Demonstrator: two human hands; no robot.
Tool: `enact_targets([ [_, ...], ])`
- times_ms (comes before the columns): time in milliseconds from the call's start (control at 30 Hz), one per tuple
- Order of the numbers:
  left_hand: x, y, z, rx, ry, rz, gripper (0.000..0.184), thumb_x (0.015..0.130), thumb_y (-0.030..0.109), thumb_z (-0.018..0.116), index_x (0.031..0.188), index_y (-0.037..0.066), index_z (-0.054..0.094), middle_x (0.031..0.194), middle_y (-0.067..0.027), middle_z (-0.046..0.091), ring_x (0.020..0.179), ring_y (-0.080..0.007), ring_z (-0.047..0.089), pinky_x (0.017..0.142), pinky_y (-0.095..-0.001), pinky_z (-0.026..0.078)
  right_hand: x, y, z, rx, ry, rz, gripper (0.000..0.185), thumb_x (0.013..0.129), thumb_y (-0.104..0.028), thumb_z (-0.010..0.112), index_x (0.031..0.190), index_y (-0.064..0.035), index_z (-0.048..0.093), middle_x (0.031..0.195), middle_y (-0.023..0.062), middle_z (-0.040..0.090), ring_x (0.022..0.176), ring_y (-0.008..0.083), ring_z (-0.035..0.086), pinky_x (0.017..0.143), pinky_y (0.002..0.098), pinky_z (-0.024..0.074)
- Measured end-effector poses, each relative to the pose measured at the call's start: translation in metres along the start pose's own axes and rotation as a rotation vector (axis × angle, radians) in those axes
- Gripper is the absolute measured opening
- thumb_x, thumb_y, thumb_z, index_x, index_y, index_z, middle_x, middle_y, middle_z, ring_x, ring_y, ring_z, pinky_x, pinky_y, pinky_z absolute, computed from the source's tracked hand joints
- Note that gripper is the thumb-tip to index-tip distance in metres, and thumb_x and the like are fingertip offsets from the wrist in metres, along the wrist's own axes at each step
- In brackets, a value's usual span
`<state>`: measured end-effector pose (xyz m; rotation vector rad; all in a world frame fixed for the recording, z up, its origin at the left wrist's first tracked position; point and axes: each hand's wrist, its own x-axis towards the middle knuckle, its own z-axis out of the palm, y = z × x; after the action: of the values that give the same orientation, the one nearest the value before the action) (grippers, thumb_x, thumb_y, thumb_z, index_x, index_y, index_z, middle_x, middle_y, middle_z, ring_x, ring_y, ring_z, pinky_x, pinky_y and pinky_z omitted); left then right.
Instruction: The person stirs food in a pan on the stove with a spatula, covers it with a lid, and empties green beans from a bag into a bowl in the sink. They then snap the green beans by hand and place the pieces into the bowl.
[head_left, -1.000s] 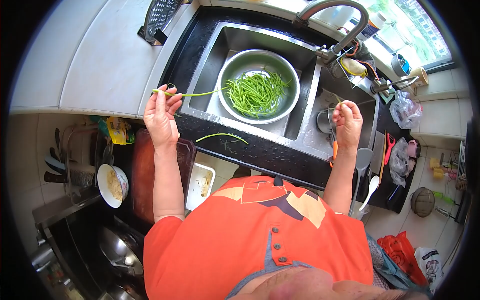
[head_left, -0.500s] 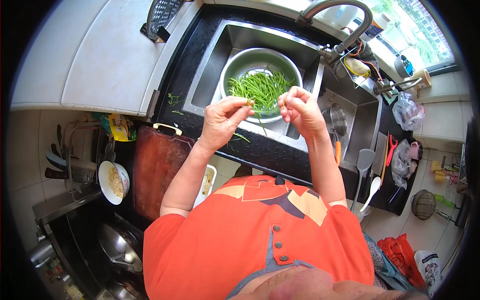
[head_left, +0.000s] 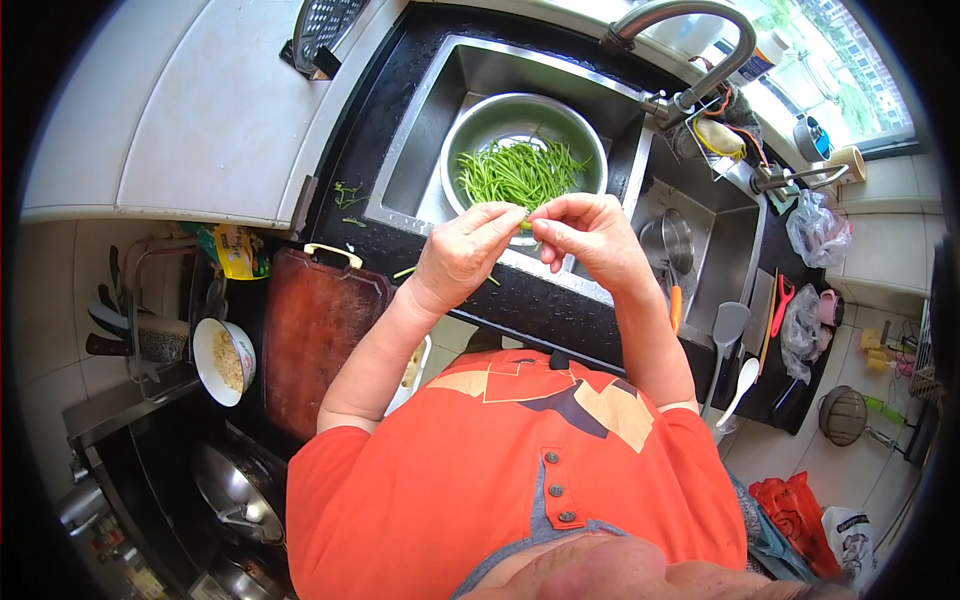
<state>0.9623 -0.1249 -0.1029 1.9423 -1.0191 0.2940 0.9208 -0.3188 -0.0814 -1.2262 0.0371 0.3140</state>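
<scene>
My left hand (head_left: 462, 252) and my right hand (head_left: 594, 238) meet just above the near rim of a steel basin (head_left: 574, 122). Both are closed in a pinch, fingertips almost touching, on a short piece of thin green stalk (head_left: 526, 224); most of it is hidden by the fingers. Inside the basin lies a heap of slender green stalks (head_left: 522, 172), which look like green beans, though I cannot be sure. The basin sits in the left bowl of a steel sink (head_left: 418, 150). A few green scraps (head_left: 346, 195) lie on the black counter left of the sink.
A steel faucet (head_left: 742, 50) arches over the sink's far right. The right bowl holds a strainer (head_left: 672, 240) with an orange handle. A brown cutting board (head_left: 318, 335) and a bowl of pale chopped food (head_left: 224, 360) are at left. Spatula (head_left: 729, 325) and white spoon (head_left: 743, 385) lie right.
My hands have come together from apart, the right moving left and the left moving slightly right. The green piece is now between both sets of fingertips.
</scene>
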Motion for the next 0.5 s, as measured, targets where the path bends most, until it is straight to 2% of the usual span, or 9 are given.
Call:
enact_targets([
  [267,-0.003,-0.001,0.02,0.019,0.123,0.024,0.025,0.078,-0.003,0.065,0.103,0.0,0.065,0.091,-0.0149,0.066,0.082,-0.0273,0.067,0.07,-0.0309,0.055,0.004,0.007,0.0,0.088,0.068,-0.005,0.012,0.086,-0.008,0.063,0.087,0.0033,0.062,0.069,0.0049,0.06,0.056,0.0095,0.058,0.046,0.0217,0.0462],
  [333,-0.003,-0.002,0.022,-0.183,0.16,-0.095,0.02,0.085,0.0,0.062,0.104,0.0,0.064,0.093,-0.0136,0.067,0.081,-0.0234,0.068,0.07,-0.0285,0.055,0.005,0.011,-0.004,0.12,0.095,-0.01,0.011,0.086,-0.008,0.064,0.087,0.0025,0.062,0.068,0.0041,0.06,0.055,0.009,0.057,0.045,0.0214,0.0452],
  [367,-0.003,-0.001,0.02,-0.182,0.161,-0.096,0.02,0.085,0.0,0.062,0.104,0.0,0.064,0.093,-0.0136,0.067,0.081,-0.0234,0.068,0.07,-0.0285,0.055,0.005,0.012,-0.006,0.152,0.121,-0.015,0.011,0.086,-0.009,0.064,0.087,0.0018,0.062,0.067,0.0033,0.059,0.055,0.0085,0.057,0.045,0.0211,0.0443],
  [433,0.0,0.006,0.011,-0.748,0.378,-0.531,0.016,0.092,0.004,0.056,0.106,0.0,0.063,0.095,-0.0115,0.067,0.081,-0.0197,0.068,0.071,-0.0273,0.056,0.002,0.013,-0.019,0.102,0.209,0.005,0.012,0.085,-0.011,0.066,0.088,0.0001,0.063,0.067,0.0014,0.059,0.054,0.0073,0.055,0.045,0.0198,0.0433],
  [500,0.003,-0.012,-0.01,-0.825,0.509,-0.592,0.018,0.096,0.01,0.05,0.106,0.0,0.062,0.095,-0.0111,0.066,0.08,-0.0189,0.068,0.071,-0.0285,0.057,-0.005,0.018,-0.041,0.077,0.256,0.016,0.013,0.084,-0.012,0.066,0.088,0.0002,0.063,0.068,0.0012,0.059,0.054,0.007,0.055,0.044,0.0198,0.043],
])
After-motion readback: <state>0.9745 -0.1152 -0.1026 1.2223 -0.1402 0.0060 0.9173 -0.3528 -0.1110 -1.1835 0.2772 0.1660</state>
